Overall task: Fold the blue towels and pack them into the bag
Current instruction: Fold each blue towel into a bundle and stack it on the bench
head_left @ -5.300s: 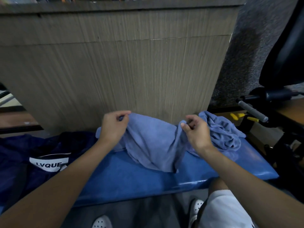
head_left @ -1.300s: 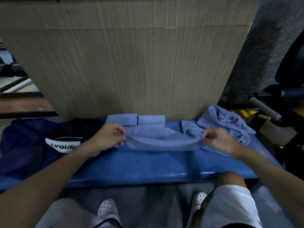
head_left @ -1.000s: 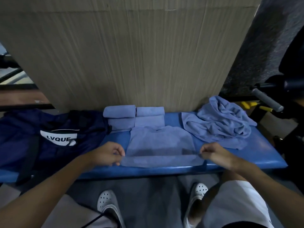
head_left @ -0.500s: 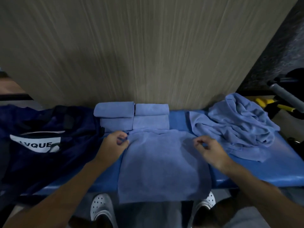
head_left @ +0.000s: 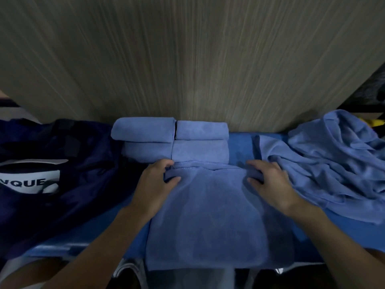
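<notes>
A blue towel [head_left: 208,215] lies spread flat in the middle of the blue padded surface [head_left: 239,147], its near edge hanging over the front of the surface. The left hand [head_left: 155,182] grips the towel's far left corner, thumb and curled fingers pinching a raised bit of the hem. The right hand [head_left: 268,180] grips the far right corner the same way, its fingers curled round bunched cloth. Just beyond the hands, touching the towel's far hem, four folded towels [head_left: 170,140] sit in two pairs side by side against the wood-grain panel [head_left: 187,59]; whether the rear pair is stacked on the front pair or lies behind it is hard to tell. To the right, a heap of loose towels [head_left: 333,159] lies crumpled on the surface, one edge close to the right hand. At the left end lies the dark navy bag [head_left: 68,163], slumped, with a white label [head_left: 27,180] showing dark lettering
</notes>
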A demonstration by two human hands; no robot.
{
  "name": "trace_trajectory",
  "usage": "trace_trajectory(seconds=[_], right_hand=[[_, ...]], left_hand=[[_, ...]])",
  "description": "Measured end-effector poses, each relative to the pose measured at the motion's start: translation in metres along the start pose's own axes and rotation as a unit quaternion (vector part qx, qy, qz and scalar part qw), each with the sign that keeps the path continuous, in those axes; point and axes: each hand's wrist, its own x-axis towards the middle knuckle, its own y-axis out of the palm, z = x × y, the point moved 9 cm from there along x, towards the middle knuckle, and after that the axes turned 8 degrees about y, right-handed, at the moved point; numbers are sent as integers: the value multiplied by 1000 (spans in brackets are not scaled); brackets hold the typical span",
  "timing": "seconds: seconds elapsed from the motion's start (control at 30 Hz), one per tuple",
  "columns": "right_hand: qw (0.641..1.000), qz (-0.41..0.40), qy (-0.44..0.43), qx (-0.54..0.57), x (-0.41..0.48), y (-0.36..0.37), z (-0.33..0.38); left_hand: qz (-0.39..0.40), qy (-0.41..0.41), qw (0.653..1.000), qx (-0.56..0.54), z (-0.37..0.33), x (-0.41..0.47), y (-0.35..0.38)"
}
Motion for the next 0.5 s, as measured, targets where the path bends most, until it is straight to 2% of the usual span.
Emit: trace_trajectory(seconds=[0.07,0.17,0.4,0.5], right_hand=[[1000,-24,-7,-1,1,-7,2],[1000,0,-19,22,3,-5,-4],[999,42,-5,31,-6,-7,-17],[998,50,8,26,-12,-8,-24]], left_hand=[[-24,-20,999,-21,4,0,-1],[-28,-55,998,-27,12,-1,1],[12,22,999,22,4,2,10],[39,26,999,3,3,-2,16]])
